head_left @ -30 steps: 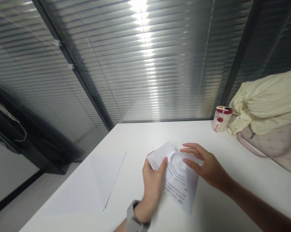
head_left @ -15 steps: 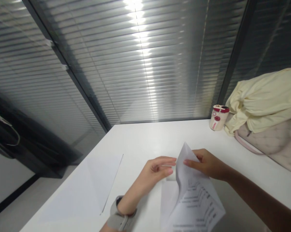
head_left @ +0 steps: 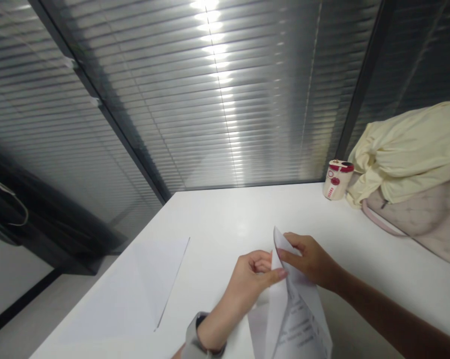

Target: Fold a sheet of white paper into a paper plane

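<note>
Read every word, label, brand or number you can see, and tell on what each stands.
No text is legible.
Printed lines on the folded paper sheet: too blurred to read.
Small marks on the white travel mug: too small to read.

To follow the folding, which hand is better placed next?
Likely the right hand: its fingers lie on the folded paper near the top corner, while the left hand only touches the edge.

No legible text could be recorded: the printed lines on the folded paper sheet (head_left: 298, 324) are blurred, and the markings on the red-lidded travel mug (head_left: 336, 185) are apparently too small to read.
</note>
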A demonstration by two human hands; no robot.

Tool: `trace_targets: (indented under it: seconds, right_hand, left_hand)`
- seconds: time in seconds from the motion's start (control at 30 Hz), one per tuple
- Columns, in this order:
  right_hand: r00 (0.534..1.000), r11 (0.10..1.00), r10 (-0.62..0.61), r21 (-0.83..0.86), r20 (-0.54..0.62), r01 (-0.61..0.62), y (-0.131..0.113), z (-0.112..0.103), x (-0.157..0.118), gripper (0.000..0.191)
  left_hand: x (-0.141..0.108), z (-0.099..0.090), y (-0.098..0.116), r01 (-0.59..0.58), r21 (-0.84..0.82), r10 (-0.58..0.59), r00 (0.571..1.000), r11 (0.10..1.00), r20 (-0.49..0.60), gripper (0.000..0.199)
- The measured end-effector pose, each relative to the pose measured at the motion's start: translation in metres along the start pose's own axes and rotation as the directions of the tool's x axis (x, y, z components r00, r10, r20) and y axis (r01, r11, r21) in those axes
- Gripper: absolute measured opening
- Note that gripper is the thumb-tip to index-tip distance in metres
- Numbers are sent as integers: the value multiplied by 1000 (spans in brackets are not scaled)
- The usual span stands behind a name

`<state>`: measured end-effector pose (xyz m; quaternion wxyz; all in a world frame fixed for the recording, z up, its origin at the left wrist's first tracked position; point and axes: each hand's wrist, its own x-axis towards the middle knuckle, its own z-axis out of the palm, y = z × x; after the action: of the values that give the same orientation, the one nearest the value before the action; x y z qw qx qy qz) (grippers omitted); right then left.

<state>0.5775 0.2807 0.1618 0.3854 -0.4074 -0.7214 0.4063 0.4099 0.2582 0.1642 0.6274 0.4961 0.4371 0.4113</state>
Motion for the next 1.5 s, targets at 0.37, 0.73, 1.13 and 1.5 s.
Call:
trace_targets:
  seconds: [0.37,0.73,1.13,1.5]
  right_hand:
    - [986,962,137,251,-99,-109,-8,4,-2,29]
    - [985,944,166,295,-45,-146,1,7,7,32]
    - [974,933,208,317,-88,-171,8,-1,9,30]
    - [965,893,235,419,-120,-166,9,9,10,23]
  left_hand:
    - [-6,12,-5,40,95,-22,984,995,-175,32]
    - [0,7,-8,4,-5,-4,998,1000,-69,38]
    - [2,2,-12,-26,17,29,977,1000,-213,33]
    - [2,6,-12,-7,-29,3,993,1000,-119,36]
